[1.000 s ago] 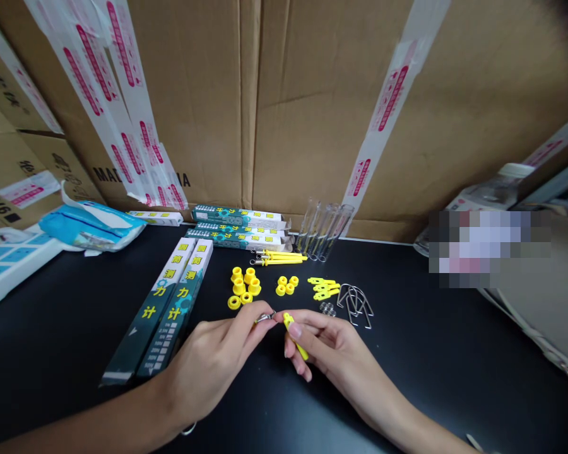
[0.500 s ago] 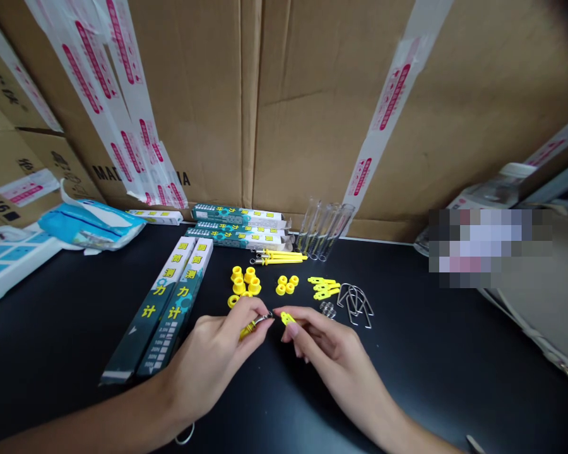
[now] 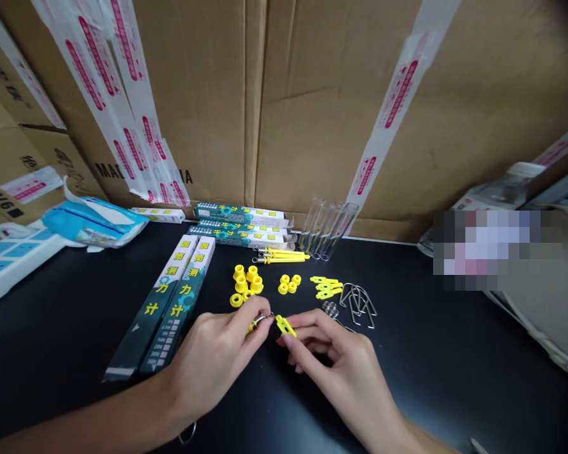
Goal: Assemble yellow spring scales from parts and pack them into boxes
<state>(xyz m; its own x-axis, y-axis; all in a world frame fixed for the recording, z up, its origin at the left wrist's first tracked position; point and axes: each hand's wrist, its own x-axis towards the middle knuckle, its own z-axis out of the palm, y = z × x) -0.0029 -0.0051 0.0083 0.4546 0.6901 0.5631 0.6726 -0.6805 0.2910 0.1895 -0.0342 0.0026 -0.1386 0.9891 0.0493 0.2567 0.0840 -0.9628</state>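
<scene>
My left hand [image 3: 218, 353] pinches a thin spring-scale rod [image 3: 257, 323], yellow with a metal end; most of it is hidden by my fingers. My right hand [image 3: 343, 362] grips a small flat yellow clip [image 3: 285, 326] with slots between thumb and fingers. The clip's narrow end meets the metal tip at my left fingertips; whether they are hooked together I cannot tell. Just beyond my hands lie yellow flanged caps [image 3: 241, 283], smaller yellow rings [image 3: 289, 284], more yellow clips [image 3: 326, 287], small metal rings [image 3: 330, 309] and bent wire hooks [image 3: 358, 304].
Behind these parts lie yellow rods [image 3: 284, 256] and clear tubes [image 3: 326, 230]. Long printed boxes [image 3: 177, 309] lie at left, with more boxes [image 3: 239, 226] against the cardboard [image 3: 312, 126]. A blue packet [image 3: 97, 222] and power strip [image 3: 14, 255] are far left, a bottle [image 3: 497, 189] and bag [image 3: 534, 315] right.
My right hand has turned the yellow clip and brought it left against the metal tip in my left hand. The view has shifted slightly.
</scene>
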